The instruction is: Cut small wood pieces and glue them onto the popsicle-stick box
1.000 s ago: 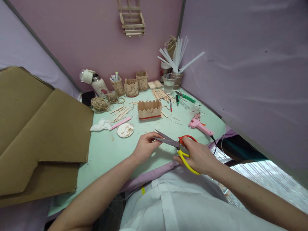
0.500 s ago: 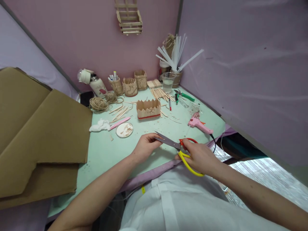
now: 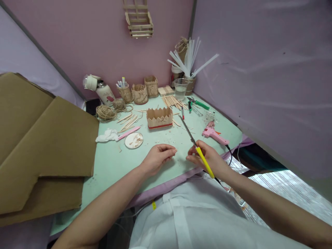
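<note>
My right hand (image 3: 204, 156) grips a pair of scissors (image 3: 205, 162) with a yellow handle, the blades pointing up and away over the table. To its left, my left hand (image 3: 159, 157) is closed in a pinch, thumb against fingers; whatever lies between the fingertips is too small to make out. Beyond both hands stands a small wooden box (image 3: 160, 119) with a zigzag top edge and a red line along its base. A round white dish (image 3: 134, 140) with small wood bits sits left of the box's near side.
A pink glue gun (image 3: 215, 134) lies at the right with its cord over the edge. Green-handled pliers (image 3: 201, 103), wooden sticks (image 3: 173, 101) and a cup of water (image 3: 181, 90) are behind. Cardboard (image 3: 64, 145) covers the left side. Twine (image 3: 106, 113) lies back left.
The scissors have come away from my left fingertips and turned so their blades point up and forward. My right hand has rotated with them; my left hand has stayed nearly in place.
</note>
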`<action>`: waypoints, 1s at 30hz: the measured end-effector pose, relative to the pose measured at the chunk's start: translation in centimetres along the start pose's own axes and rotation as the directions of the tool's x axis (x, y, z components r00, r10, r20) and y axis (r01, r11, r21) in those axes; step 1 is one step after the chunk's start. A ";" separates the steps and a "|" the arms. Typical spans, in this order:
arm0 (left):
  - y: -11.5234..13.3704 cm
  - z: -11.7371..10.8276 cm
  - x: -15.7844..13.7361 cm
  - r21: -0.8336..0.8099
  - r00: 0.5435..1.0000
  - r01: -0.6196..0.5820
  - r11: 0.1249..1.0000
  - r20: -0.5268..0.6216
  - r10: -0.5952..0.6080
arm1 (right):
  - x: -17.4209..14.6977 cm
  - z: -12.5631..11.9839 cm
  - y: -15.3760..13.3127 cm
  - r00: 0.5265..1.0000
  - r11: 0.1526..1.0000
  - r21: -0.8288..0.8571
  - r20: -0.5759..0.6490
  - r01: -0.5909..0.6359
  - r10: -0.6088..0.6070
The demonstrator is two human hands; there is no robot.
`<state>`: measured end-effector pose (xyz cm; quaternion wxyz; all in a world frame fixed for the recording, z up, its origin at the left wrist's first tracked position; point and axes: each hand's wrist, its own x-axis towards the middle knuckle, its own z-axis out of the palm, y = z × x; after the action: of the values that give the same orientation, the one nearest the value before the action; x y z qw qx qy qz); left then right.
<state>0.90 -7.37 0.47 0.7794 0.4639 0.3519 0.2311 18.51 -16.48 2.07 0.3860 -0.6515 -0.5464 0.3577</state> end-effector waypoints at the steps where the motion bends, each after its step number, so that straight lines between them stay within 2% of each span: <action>1: 0.0 0.0 0.0 -0.004 1.000 0.004 1.000 0.007 -0.004 | 0.2 0.4 -0.5 1.000 0.998 0.052 -0.020 0.018 -0.017; 8: 0.1 -0.2 -0.2 -0.003 0.999 0.043 0.999 0.032 -0.042 | 1.0 2.6 -1.7 0.988 0.979 0.162 -0.121 0.120 -0.100; 18: 0.0 -0.3 -0.2 -0.047 0.994 0.055 0.997 0.095 -0.050 | 1.2 3.0 -1.4 0.960 0.967 0.176 -0.244 0.184 -0.138; 25: 0.0 -0.6 0.0 -0.122 0.988 0.117 0.986 0.111 -0.104 | 1.4 3.4 -1.0 0.955 0.960 0.198 -0.259 0.200 -0.145; 30: 0.3 -0.5 0.1 -0.175 0.989 0.113 0.978 0.114 -0.094 | 1.4 3.8 -0.3 0.956 0.951 0.224 -0.251 0.212 -0.153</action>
<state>0.55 -6.89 0.52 0.8468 0.3835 0.3117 0.1965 15.25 -14.65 0.58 0.5572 -0.5814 -0.5068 0.3077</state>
